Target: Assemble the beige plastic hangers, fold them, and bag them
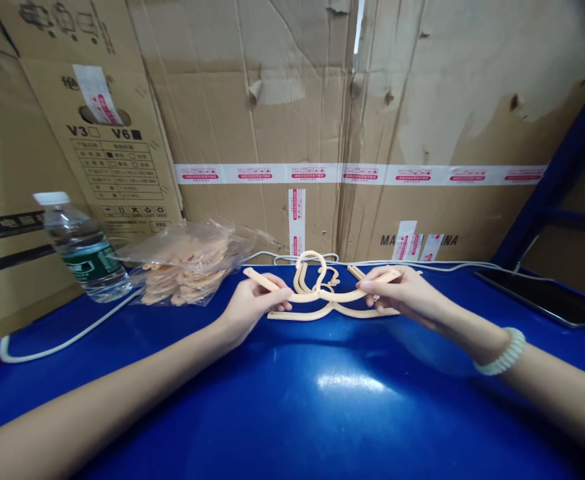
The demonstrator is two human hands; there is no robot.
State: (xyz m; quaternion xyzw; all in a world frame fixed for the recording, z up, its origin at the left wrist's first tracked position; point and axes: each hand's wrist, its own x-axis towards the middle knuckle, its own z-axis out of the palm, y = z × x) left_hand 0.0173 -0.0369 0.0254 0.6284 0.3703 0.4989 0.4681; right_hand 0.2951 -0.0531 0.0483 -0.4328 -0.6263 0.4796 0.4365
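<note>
A cream plastic hanger with a curved hook is held level just above the blue table. My left hand is closed round its left arm, and my right hand pinches its right arm. Another cream hanger lies flat on the table right under it, and more hooks show behind. A white bead bracelet is on my right wrist.
A clear bag of small cream plastic pieces lies at the left, beside a water bottle. A white cable runs along the table's back and left. A dark phone lies at the right. Cardboard boxes wall the back.
</note>
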